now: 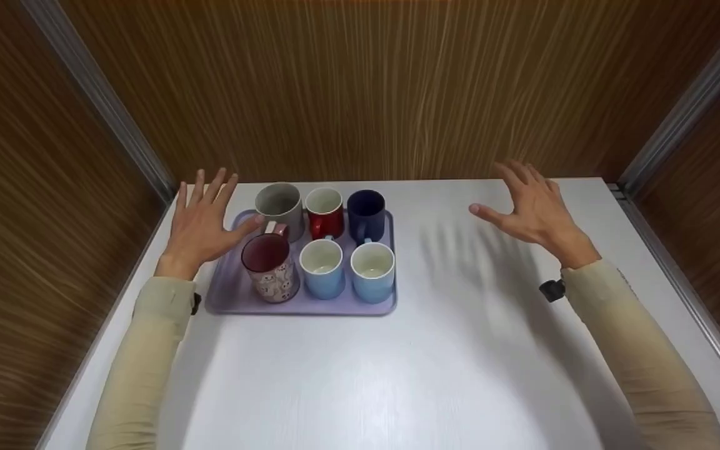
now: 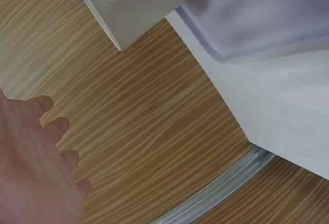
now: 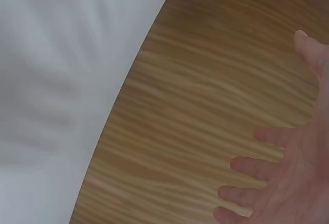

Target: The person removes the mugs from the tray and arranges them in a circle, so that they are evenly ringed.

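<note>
My left hand (image 1: 200,231) is spread over the left side of a lilac tray (image 1: 235,300), holding nothing, its thumb near the mugs in the head view. On the tray's back row stand a grey mug (image 1: 291,215), a red mug (image 1: 329,220) and a dark blue mug (image 1: 367,219). The front row has a patterned mug (image 1: 275,280) with a dark red inside and two light blue mugs, one in the middle (image 1: 324,278) and one at the right (image 1: 374,281). To the right, my right hand (image 1: 535,212) hovers with fingers spread above the white table, its shadow falling beside it.
The tray sits on the back left part of a white table (image 1: 335,381). Wood-grain panels (image 1: 397,87) rise behind and at both sides, with metal strips (image 1: 691,100) at the corners. A dark band piece (image 1: 552,290) shows at the right wrist.
</note>
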### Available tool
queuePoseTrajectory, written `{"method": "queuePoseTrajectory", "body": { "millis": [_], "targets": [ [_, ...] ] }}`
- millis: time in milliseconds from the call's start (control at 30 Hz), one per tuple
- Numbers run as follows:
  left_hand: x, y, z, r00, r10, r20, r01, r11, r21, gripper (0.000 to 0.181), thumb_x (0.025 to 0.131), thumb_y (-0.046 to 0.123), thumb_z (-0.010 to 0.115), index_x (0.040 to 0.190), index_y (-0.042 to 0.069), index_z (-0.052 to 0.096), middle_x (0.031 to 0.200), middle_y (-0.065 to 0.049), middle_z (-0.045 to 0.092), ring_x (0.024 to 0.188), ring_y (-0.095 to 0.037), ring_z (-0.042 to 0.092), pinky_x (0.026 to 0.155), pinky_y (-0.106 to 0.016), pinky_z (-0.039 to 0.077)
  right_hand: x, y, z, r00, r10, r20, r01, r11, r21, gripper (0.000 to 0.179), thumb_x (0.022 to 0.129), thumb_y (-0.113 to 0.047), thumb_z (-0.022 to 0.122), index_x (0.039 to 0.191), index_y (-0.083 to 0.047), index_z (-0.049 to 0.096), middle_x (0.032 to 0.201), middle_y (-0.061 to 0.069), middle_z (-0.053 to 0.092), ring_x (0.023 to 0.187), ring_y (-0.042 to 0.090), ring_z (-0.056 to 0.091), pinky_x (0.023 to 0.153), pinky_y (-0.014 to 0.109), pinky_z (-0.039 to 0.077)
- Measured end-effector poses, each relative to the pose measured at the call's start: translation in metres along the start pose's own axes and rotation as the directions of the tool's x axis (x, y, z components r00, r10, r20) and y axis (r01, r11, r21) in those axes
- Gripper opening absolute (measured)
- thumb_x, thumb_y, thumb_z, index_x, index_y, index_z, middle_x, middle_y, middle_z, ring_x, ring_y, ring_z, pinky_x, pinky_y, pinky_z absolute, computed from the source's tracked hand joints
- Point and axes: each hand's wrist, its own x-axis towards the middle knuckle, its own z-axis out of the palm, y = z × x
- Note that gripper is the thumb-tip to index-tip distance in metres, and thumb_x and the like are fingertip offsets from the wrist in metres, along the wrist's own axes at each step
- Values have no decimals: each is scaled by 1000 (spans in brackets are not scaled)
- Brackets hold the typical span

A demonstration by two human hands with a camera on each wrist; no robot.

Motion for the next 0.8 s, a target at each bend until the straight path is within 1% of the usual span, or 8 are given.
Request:
{"method": "queuePoseTrajectory", "body": {
  "millis": [200, 367, 467, 600, 800],
  "targets": [
    [-23, -13, 5, 1000, 21, -10, -21, 999, -42, 101, 97, 78, 52, 172, 17, 24, 180, -13, 16, 167, -42, 1, 133, -64, -3, -2, -23, 16, 998, -65, -20, 66, 997, 48, 97, 95, -71, 64, 167, -13, 35, 173, 20, 31, 159, 46, 27, 123, 75, 20],
    [-47, -29, 13, 1000, 14, 12, -13, 997, -78, 98, 98, 72, 55, 172, 16, 22, 180, -13, 17, 167, -42, 3, 133, -64, -1, -4, -44, 36, 994, -108, -5, 108, 991, 84, 99, 94, -72, 65, 168, -15, 34, 174, 20, 31, 160, 45, 29, 126, 73, 21],
    [-60, -39, 20, 1000, 16, 25, -13, 995, -95, 96, 100, 68, 56, 172, 15, 22, 180, -14, 17, 167, -42, 4, 133, -64, 1, -5, -54, 47, 991, -131, -1, 130, 987, 99, 99, 93, -72, 65, 168, -15, 36, 173, 19, 32, 160, 44, 30, 126, 73, 22],
    [-72, -48, 28, 999, 37, 28, -33, 993, -117, 93, 101, 63, 59, 172, 14, 24, 179, -14, 20, 166, -43, 7, 133, -64, 4, -7, -64, 58, 988, -156, -1, 155, 980, 123, 98, 92, -72, 66, 167, -15, 37, 172, 18, 36, 158, 44, 34, 125, 72, 26],
    [-87, -55, 39, 996, 71, 51, -62, 985, -159, 93, 99, 60, 63, 171, 14, 27, 178, -14, 23, 166, -42, 8, 134, -63, 6, -11, -82, 74, 983, -184, 18, 179, 971, 161, 100, 91, -74, 65, 167, -15, 37, 171, 16, 37, 156, 42, 37, 125, 70, 28]
  ]
}}
